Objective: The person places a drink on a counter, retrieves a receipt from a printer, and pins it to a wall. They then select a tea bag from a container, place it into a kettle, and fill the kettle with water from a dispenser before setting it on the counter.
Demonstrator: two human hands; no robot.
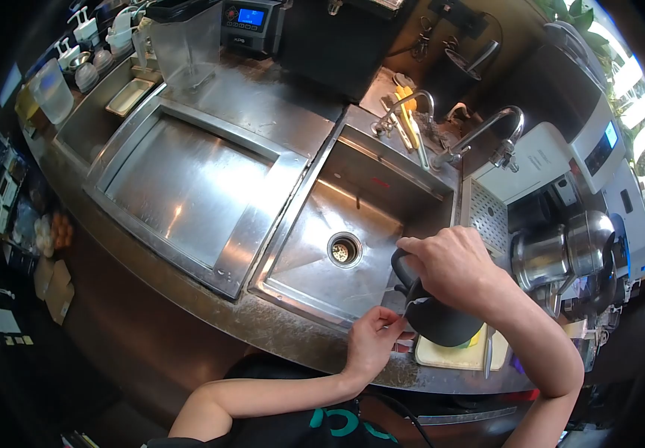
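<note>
My right hand [453, 267] is closed around the handle of a black pitcher [445, 322], held above the counter at the sink's front right corner. My left hand [371, 343] is just left of the pitcher, its thumb and fingertips pinched together near the pitcher's edge. What those fingertips hold, if anything, is too small to make out. Behind them, a small see-through item is partly hidden by the pitcher. Below the pitcher lies a pale cutting board [442, 357] with something yellow on it, partly covered. A knife [489, 351] rests at the board's right side.
The steel sink [315, 254] with its round drain [344, 249] lies ahead. Two curved taps, one a chrome faucet [512, 123], rise behind it. A recessed steel tray [188, 187] and a clear blender jar [184, 48] are left. Metal pitchers [542, 257] stand right.
</note>
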